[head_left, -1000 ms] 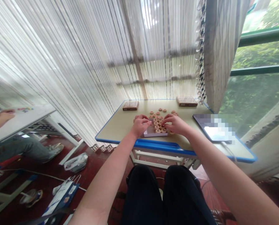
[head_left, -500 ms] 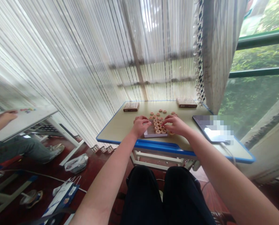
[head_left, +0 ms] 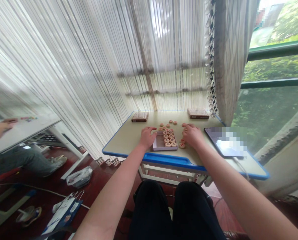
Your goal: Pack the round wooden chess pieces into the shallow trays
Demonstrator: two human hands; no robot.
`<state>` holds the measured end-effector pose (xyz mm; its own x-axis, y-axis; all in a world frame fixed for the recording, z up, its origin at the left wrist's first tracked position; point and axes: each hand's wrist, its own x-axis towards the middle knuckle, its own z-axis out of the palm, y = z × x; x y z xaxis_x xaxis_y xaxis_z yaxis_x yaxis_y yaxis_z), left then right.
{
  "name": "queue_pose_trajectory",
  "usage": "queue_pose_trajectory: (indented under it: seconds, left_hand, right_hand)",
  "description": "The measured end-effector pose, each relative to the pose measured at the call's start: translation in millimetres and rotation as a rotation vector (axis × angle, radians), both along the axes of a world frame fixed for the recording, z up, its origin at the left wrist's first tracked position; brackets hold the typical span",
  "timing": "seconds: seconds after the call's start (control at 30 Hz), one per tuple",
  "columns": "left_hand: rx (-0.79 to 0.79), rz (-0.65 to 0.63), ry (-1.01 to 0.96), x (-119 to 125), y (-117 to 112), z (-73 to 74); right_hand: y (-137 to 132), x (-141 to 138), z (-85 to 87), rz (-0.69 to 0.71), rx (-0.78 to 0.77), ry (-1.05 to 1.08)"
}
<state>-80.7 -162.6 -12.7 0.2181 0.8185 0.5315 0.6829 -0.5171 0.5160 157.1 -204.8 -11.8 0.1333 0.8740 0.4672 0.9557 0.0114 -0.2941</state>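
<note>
A shallow light box [head_left: 159, 148] lies on the table in front of me. Several round wooden Chinese chess pieces [head_left: 173, 144] stand in rows along its right half, while bare bottom shows on the left. My left hand [head_left: 147, 137] rests at the box's left side, thumb and index finger apart, holding nothing. To the right of the box, my right hand [head_left: 192, 135] reaches over loose pieces with its fingers apart; the hand partly hides them. One loose piece [head_left: 182, 145] lies beside the box's right wall. More loose pieces [head_left: 171, 121] are scattered behind the box.
Two flat brown boxes lie at the back, one left [head_left: 139, 116] and one right [head_left: 198, 113]. A tablet [head_left: 220, 143] with a cable is on the right. The table [head_left: 121, 140] has a blue edge. At left, another person's hand [head_left: 7, 126] is at a white table.
My right hand has moved from the box to the loose pieces on its right. My left hand stays by the box's left side. The view has shifted slightly.
</note>
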Motion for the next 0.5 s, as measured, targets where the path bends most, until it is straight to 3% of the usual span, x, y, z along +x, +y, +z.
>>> queue_pose_trajectory:
  seconds: [0.07, 0.2, 0.37, 0.5]
  left_hand:
    - [-0.038, -0.004, -0.053, -0.3, 6.4, -3.1]
    - [-0.148, 0.017, -0.116, -0.2, 14.6, -6.8]
    - [-0.253, 0.089, -0.12, 3.5, 29.7, 2.6]
    - [-0.184, 0.038, -0.024, 13.3, 60.4, 15.5]
  right_hand:
    - [3.6, 4.5, -4.3, -0.062, -0.069, 0.0]
    - [5.8, 6.9, -6.7, -0.059, -0.148, 0.075]
    - [6.5, 10.1, -3.8, -0.122, -0.038, 0.236]
    - [8.6, 17.4, -3.9, -0.211, 0.016, 0.481]
